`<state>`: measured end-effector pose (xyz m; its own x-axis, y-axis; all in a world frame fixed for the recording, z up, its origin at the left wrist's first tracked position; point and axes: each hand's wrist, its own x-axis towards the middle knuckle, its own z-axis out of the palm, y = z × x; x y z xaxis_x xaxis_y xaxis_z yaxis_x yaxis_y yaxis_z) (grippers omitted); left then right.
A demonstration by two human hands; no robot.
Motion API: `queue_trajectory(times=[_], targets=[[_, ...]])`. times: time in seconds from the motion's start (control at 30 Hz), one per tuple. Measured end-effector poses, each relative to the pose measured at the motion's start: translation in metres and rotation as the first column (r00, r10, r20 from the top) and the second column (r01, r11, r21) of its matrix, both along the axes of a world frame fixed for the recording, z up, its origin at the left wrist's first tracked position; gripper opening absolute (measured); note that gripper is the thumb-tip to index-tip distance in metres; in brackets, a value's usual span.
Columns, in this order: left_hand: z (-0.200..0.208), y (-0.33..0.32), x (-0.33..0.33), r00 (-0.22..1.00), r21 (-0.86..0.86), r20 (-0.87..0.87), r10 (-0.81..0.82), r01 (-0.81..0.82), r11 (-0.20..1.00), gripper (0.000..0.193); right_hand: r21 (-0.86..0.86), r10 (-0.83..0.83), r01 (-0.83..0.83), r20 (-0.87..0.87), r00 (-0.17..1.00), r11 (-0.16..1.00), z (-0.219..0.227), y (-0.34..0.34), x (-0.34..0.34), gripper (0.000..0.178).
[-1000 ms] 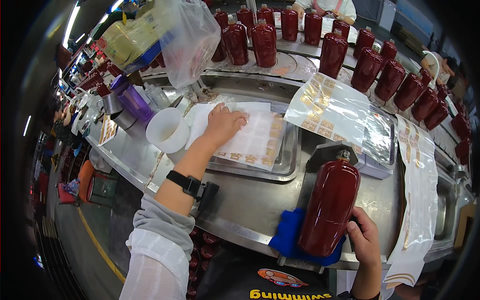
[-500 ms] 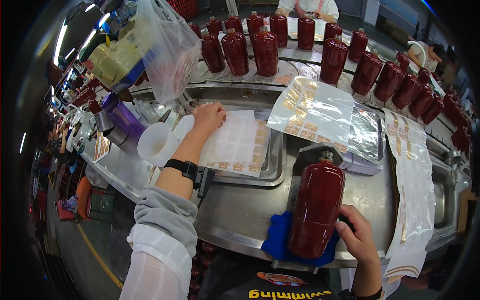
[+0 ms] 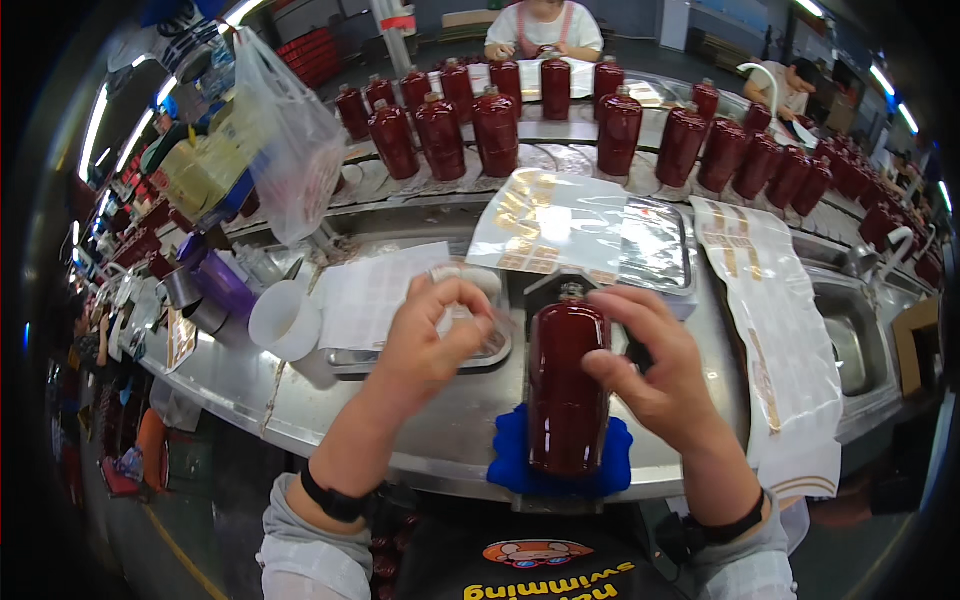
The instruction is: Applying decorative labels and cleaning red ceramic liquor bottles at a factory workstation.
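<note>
A dark red glass bottle [image 3: 568,400] leans in a metal cradle [image 3: 545,287], its lower end on a blue cloth [image 3: 510,455] at the near edge of the steel counter. My left hand [image 3: 430,335] is raised left of the bottle, thumb and forefinger pinched. Something thin and see-through seems to be at its fingertips, too blurred to name. My right hand [image 3: 655,360] is at the bottle's right side, fingers apart, with the thumb against or just before the glass. White sheets [image 3: 375,290] lie on a metal tray [image 3: 365,368] behind my left hand.
Glossy sheets with gold decals [image 3: 540,220] lie behind the bottle; a long decal sheet [image 3: 750,300] hangs over the counter's right side. Red bottles [image 3: 440,135] line the conveyor behind. At left stand a white tub [image 3: 285,320] and a plastic bag [image 3: 290,140]. A co-worker [image 3: 545,30] sits opposite.
My left hand has left the sheets and come toward the bottle, now pinched. My right hand has risen from the bottle's lower side to its shoulder. The view has shifted.
</note>
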<state>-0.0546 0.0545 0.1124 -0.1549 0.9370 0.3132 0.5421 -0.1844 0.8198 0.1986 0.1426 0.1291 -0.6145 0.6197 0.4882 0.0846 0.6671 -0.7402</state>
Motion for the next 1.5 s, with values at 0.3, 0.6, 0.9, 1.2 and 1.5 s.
queue_trajectory(times=[0.3,0.6,0.9,1.2,1.5], targets=[[-0.015,-0.022,0.066,0.996,0.080,-0.042,-0.075,0.079,0.994,0.021,-0.204,0.080,-0.073,0.024,0.996,0.976,-0.003,-0.002,0.012,0.009],[-0.084,-0.056,0.091,0.884,0.034,-0.467,-0.016,0.036,0.999,0.113,0.001,-0.128,0.129,0.151,0.980,0.992,-0.002,0.077,0.063,0.015],[-0.118,-0.047,0.082,0.944,0.020,-0.328,-0.043,0.053,0.998,0.115,0.317,-0.433,0.306,0.510,0.743,0.898,-0.082,0.255,-0.008,0.024],[-0.121,-0.046,0.076,0.957,0.014,-0.279,-0.084,0.092,0.996,0.115,0.553,-0.523,0.237,0.444,0.727,0.799,-0.067,0.222,-0.014,0.012],[-0.116,-0.046,0.070,0.940,0.042,-0.328,-0.097,0.117,0.992,0.111,0.258,0.031,-0.121,0.327,0.944,0.959,0.049,0.071,0.024,0.011]])
